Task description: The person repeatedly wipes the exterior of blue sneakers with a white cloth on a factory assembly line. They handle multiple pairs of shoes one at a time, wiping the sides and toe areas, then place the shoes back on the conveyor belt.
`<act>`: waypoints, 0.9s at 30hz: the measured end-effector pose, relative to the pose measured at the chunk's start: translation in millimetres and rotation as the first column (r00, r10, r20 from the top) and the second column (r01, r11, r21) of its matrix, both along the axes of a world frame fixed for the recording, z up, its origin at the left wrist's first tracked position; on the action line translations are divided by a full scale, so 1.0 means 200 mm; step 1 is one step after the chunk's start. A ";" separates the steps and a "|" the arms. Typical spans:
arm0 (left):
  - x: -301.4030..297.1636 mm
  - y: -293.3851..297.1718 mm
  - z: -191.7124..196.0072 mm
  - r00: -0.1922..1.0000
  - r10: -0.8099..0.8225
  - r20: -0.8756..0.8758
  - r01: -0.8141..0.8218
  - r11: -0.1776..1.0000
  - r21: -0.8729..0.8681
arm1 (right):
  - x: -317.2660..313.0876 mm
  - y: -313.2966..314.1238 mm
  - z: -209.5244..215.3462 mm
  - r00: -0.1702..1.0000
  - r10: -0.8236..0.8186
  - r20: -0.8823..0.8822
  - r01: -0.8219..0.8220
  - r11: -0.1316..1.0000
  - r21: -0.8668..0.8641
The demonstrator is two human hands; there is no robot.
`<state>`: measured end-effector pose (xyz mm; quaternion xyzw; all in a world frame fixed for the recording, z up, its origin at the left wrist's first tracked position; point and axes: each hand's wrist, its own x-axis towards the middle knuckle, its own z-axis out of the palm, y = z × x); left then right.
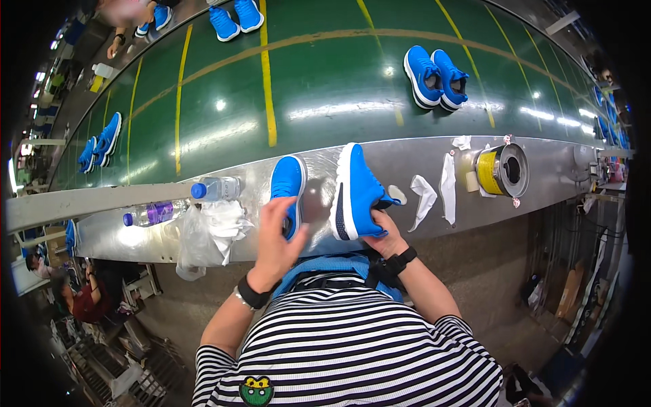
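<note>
- Wearing one black-and-white striped shirt, displaying one green-and-yellow patch.
- Carrying two black wristbands, one per wrist, plus one pale bracelet on the left.
- Curving the left hand half open, fingers and thumb apart, over the rear of one flat blue shoe on the ledge; not telling whether touching.
- Gripping one tipped blue shoe at its heel, fingers closed, with the right hand; presenting its white sole leftward, just beside the first shoe.
- Counting on the left of one metal ledge: two bottles, one crumpled white wad, one clear plastic bag.
- Counting on its right: two white strips, one yellow-and-silver round can.
- Numbering three pairs on one green belt: one left pair, one right pair, one far pair.
- Showing at top left: one co-worker's hand, near two more blue shoes.
</note>
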<state>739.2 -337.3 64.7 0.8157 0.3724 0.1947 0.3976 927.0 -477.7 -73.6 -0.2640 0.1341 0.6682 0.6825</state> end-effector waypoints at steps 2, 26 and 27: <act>0.13 -0.05 0.02 0.997 -0.075 -0.006 0.073 0.984 -0.161 | -0.03 0.05 0.06 0.998 -0.056 0.017 0.057 0.995 -0.080; 0.34 -0.19 -0.10 0.956 0.122 0.268 0.062 0.806 -0.589 | -0.12 0.07 0.25 0.981 -0.192 -0.011 0.189 0.973 -0.131; 0.34 -0.20 -0.10 0.959 0.113 0.262 0.066 0.804 -0.590 | -0.11 0.06 0.22 0.983 -0.184 -0.009 0.181 0.974 -0.133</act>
